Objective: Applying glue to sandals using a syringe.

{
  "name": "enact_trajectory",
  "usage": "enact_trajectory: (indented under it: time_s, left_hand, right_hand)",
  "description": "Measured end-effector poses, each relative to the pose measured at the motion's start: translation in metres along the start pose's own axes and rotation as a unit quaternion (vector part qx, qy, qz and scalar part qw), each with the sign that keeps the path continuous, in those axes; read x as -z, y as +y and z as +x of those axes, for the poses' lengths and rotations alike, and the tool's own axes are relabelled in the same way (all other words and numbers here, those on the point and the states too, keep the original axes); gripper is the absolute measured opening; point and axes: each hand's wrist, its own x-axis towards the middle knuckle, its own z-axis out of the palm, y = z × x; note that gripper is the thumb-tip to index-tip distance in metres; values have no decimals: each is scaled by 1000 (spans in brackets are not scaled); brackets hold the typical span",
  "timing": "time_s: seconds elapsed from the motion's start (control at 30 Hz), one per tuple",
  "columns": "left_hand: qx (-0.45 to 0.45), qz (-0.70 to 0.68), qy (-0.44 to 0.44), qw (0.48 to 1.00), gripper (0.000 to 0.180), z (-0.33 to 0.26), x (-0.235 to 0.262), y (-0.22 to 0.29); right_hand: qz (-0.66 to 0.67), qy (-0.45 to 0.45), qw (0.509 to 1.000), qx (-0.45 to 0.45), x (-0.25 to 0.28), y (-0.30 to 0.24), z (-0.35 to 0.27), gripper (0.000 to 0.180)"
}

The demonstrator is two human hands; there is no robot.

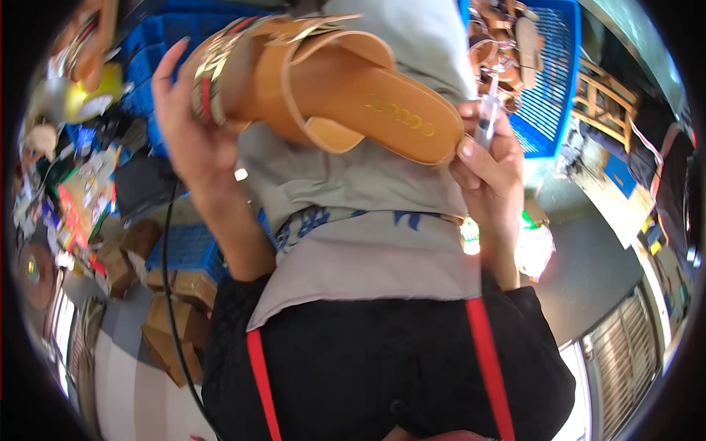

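Both hands raised, left hand open-fingered, right hand fingers pinched.

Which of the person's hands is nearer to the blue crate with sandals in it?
Right. The right hand, holding a small clear tube at the sandal's heel, is just beside the blue crate. The left hand grips the strap end, farther away.

The sandal lay across the upper middle, held between the left hand at its strap end and the right hand at its heel. A crate of sandals stood behind, to the right; cardboard boxes lay lower left.
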Motion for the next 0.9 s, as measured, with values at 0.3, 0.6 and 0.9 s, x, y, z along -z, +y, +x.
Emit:
enact_trajectory:
  time_s: [0.3,0.6,0.9]
  left_hand:
    - [184,-421,-363,811,72,-21,-26,14]
    - [448,-245,-425,748,79,-28,-55,22]
    - [415,-202,-381,801,79,-31,-51,11]
  right_hand:
    - [32,-12,997,70,-7,-13,23,23]
    - [-111,-107,981,116,-43,-12,37,21]
    - [-223,-55,967,113,-27,14,23,36]
